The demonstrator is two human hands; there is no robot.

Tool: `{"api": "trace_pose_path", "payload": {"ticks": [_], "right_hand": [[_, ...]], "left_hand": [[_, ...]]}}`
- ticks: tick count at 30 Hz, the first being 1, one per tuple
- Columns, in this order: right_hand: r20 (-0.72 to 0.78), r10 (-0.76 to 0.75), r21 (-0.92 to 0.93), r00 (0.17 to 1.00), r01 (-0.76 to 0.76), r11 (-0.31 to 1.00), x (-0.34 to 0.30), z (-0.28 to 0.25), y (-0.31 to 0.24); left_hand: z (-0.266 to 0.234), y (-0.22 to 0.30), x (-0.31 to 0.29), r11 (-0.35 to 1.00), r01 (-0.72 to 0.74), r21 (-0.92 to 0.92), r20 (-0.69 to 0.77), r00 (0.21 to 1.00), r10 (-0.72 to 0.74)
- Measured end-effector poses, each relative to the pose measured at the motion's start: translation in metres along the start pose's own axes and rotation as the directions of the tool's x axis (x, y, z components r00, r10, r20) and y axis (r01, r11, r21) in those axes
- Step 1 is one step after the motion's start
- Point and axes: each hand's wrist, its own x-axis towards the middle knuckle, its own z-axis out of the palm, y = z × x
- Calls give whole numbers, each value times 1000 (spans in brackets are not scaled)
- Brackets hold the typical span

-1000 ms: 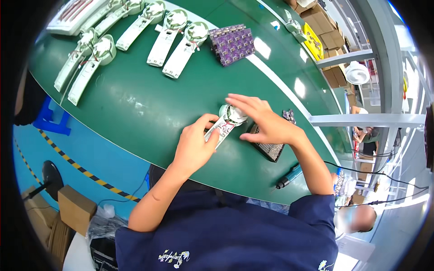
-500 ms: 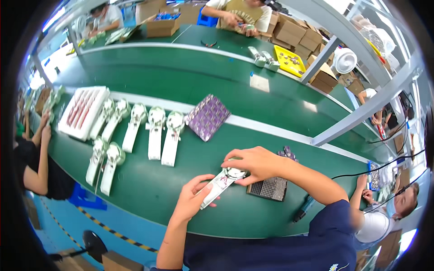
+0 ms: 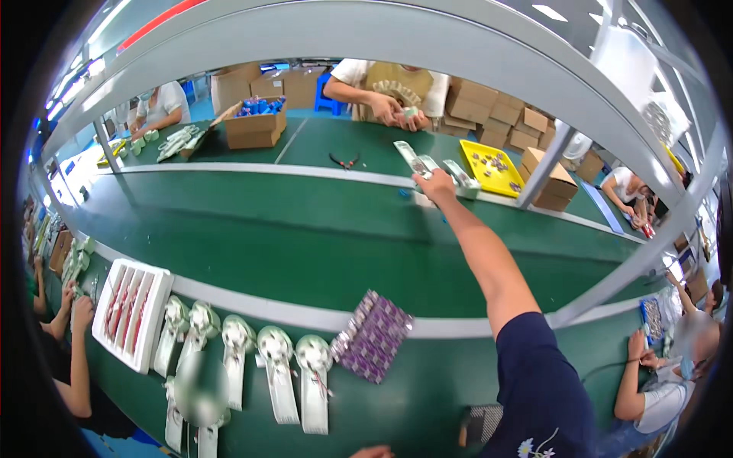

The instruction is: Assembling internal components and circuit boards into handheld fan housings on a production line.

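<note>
My right hand (image 3: 434, 185) is stretched out over the far edge rail of the belt, its fingers closed on a white handle-shaped casing (image 3: 412, 158). The casing lies beside similar pale-green and white casings (image 3: 463, 180) on the far bench. Only a little of my left hand (image 3: 372, 452) shows at the bottom edge; its fingers are mostly cut off. Several casings with round pale-green heads and loose wires (image 3: 314, 374) stand in a row on the near bench. A purple patterned pad (image 3: 372, 336) lies to their right.
A white foam tray (image 3: 158, 317) with red parts sits at the near left. Beyond the belt are a yellow tray (image 3: 518, 183) of small parts, pliers (image 3: 344, 162) and a cardboard box (image 3: 256, 136). A metal post (image 3: 546, 166) rises right of my arm. Co-workers sit around.
My right hand has gone from the near bench to the far one with the casing that both hands held. My left hand has let go and dropped to the lower edge. The view has tilted up.
</note>
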Motion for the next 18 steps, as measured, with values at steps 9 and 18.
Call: {"api": "trace_pose_path", "payload": {"ticks": [9, 18], "right_hand": [[28, -224, -218, 974, 224, 950, 58, 58, -7], [77, -426, 356, 901, 375, 856, -187, -48, -36]], "left_hand": [[-9, 17, 4, 994, -5, 111, 3, 1000, 5], [-2, 9, 6, 1000, -11, 18, -9, 1000, 11]]}}
